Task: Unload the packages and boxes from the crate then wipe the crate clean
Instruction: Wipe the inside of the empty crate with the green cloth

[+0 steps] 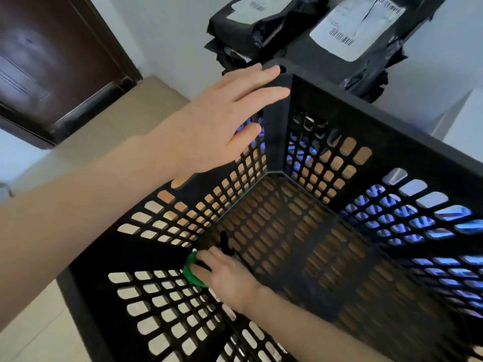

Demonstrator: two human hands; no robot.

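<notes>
The left hand (217, 121) is resting flat, fingers straight, on the far corner of the black crate (392, 121). Below it, inside the crate, the right hand (224, 278) is gripping a green cloth (189, 273) against the bottom corner. Black packages (352, 30) are lying stacked beyond the left hand's fingertips.

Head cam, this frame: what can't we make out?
Head view only.
The green item: cloth or sponge, unclear; the grip of the right hand covers most of it.
Near right side of the crate: blurred and cut off by the bottom-right edge.
The package labels: print too small, and the top edge cuts them off.
Far corner rim of the crate: partly under the left hand.
</notes>
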